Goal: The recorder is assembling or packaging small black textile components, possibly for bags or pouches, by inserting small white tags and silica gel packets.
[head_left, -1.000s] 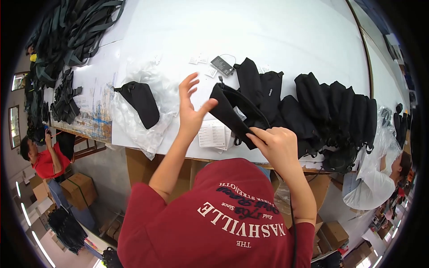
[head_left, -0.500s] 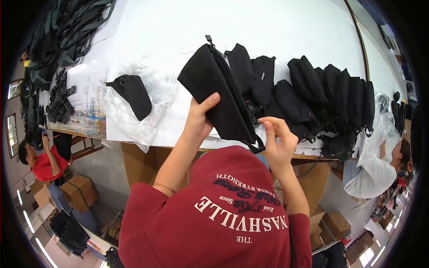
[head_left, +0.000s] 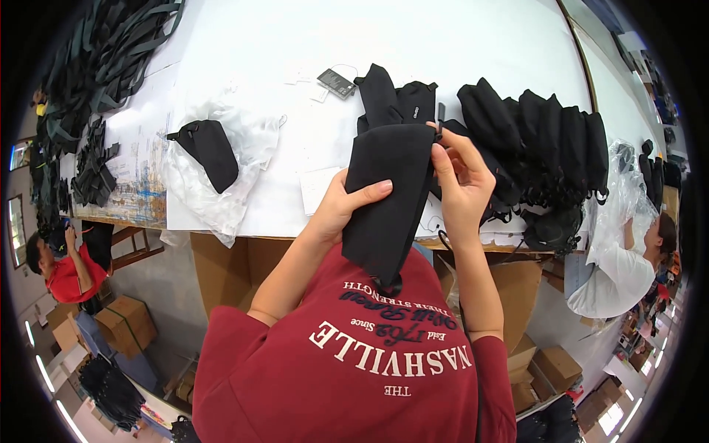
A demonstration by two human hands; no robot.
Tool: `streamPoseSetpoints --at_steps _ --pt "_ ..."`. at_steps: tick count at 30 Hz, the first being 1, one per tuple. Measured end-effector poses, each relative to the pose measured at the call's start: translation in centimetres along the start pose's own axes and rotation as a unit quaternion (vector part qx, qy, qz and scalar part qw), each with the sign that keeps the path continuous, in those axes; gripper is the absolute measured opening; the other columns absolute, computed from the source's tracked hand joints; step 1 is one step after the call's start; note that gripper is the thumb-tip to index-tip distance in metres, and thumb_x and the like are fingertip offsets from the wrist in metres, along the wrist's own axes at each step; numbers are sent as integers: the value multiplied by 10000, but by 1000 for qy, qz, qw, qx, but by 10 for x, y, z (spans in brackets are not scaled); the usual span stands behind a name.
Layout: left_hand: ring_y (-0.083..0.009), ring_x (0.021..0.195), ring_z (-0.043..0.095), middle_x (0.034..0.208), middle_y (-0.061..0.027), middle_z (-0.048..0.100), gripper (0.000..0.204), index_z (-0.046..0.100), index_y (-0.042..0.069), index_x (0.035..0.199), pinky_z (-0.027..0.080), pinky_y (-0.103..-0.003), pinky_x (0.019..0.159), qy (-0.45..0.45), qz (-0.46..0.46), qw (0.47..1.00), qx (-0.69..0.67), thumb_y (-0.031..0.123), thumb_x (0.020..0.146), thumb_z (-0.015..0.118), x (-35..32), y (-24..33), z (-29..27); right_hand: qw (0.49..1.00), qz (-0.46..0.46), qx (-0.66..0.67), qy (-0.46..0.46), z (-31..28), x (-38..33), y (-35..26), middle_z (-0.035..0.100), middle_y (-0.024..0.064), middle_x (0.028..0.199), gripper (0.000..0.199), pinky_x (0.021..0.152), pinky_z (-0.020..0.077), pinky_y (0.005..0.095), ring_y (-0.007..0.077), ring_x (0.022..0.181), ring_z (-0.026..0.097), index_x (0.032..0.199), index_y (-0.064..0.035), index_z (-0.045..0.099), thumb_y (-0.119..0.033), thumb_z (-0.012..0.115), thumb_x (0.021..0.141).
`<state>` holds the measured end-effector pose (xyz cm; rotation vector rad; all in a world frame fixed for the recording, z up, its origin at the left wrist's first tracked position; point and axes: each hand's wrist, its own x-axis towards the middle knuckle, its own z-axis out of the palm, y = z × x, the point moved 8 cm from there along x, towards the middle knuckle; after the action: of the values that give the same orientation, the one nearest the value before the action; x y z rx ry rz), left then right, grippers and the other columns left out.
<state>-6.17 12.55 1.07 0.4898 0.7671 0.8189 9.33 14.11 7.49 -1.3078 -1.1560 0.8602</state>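
Note:
A flat black zip pouch (head_left: 388, 196) is held upright over the table's front edge, with a loop at its lower end. My left hand (head_left: 343, 207) grips its left side, the thumb lying across the front. At the pouch's top right corner my right hand (head_left: 465, 177) is closed in a pinch. A dark zipper pull (head_left: 442, 112) sticks up from those fingertips; exactly how they grip it is partly hidden. Behind the pouch lie more black pouches (head_left: 382, 96), and a long row of stuffed black pouches (head_left: 543, 140) stretches to the right.
A black pouch (head_left: 210, 151) lies on a clear plastic bag (head_left: 236, 199) on the white table (head_left: 258, 44). A dark tag (head_left: 336, 83) lies beyond my hands. Black straps (head_left: 103, 52) heap at far left. Two people work nearby, in red (head_left: 74, 273) and white (head_left: 613, 280).
The pouch has swung more upright and come closer to me. My right hand has moved from its lower end up to the top corner. The dark tag is now uncovered.

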Motion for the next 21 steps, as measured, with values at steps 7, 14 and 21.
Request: streamPoseSetpoints --at_steps 7,14,21 --pt "-139 727 650 876 -98 653 314 581 -39 1045 543 -248 636 40 -11 999 -3 157 821 681 -1 -12 -4 997 -42 -62 27 -13 -17 3 596 -18 768 121 465 272 182 24 521 380 849 -34 650 -16 716 750" --pt "-146 687 664 841 -86 677 254 627 3 1001 546 -241 600 94 -34 983 -154 221 870 624 21 -20 -32 979 31 -31 -201 20 -63 -6 566 -11 690 102 493 279 211 52 507 365 791 -30 649 -42 709 709" --pt "-175 917 643 1057 -130 636 381 530 -22 1170 534 -292 760 114 74 985 -109 261 918 565 20 -7 -47 974 -8 -14 -225 17 -64 12 574 42 872 265 607 415 217 111 689 535 1024 -30 570 -64 680 786"
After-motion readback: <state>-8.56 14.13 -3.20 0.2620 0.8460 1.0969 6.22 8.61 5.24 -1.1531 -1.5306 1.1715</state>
